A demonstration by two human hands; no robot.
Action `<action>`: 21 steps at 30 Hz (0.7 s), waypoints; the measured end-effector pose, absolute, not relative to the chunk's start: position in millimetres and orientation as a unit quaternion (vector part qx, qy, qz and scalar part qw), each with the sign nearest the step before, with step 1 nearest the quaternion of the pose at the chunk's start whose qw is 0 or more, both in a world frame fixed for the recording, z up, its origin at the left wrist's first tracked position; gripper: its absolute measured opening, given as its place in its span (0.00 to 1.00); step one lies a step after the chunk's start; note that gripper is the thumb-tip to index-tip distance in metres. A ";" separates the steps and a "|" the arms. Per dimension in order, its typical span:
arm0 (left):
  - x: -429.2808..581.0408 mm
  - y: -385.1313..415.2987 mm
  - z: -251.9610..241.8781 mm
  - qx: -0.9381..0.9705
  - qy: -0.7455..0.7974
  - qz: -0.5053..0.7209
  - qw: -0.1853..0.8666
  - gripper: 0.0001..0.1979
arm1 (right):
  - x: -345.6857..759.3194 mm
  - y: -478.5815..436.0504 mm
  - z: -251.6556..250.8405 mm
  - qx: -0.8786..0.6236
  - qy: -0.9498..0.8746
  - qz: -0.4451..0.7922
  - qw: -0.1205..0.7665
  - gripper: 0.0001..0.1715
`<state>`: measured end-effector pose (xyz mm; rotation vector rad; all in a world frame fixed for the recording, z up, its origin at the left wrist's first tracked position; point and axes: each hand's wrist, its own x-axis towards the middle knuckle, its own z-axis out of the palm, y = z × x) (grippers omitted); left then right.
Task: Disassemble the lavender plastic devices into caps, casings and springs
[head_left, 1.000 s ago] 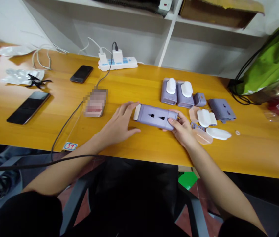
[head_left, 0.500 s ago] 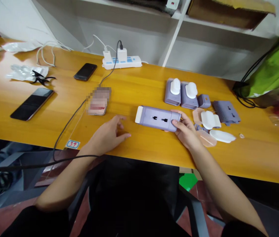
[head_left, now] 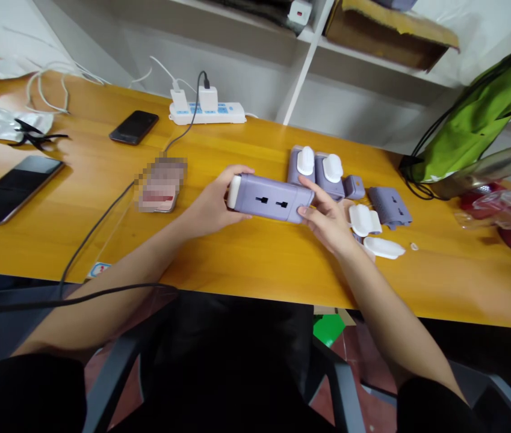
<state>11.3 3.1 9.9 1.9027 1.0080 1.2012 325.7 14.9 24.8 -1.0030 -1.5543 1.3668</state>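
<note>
The orange wooden tabletop is carrying everything around you. Just beyond your right fingers, two purple adapters with white plugs are standing side by side, and a small purple cube is sitting beside them. To the right of those fingers, a purple housing and two white caps are lying close together. Left of your left fingers, a blurred flat item is resting with a black cable trailing past it. Well beyond them a white power strip and a black phone are lying, with a larger phone far to the left.
</note>
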 end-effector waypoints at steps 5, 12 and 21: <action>3.9 2.4 -5.1 0.681 0.387 0.470 0.406 0.56 | 318.2 10.9 25.7 -0.381 -0.680 0.446 0.439 0.40; -2.9 -1.1 -13.8 0.521 0.350 0.476 0.616 0.38 | 328.0 -8.1 14.0 -0.329 -0.786 0.267 0.450 0.30; 25.9 -3.4 -7.7 0.457 0.238 0.614 0.597 0.51 | 315.2 -2.4 -6.3 -0.247 -0.840 0.070 0.479 0.26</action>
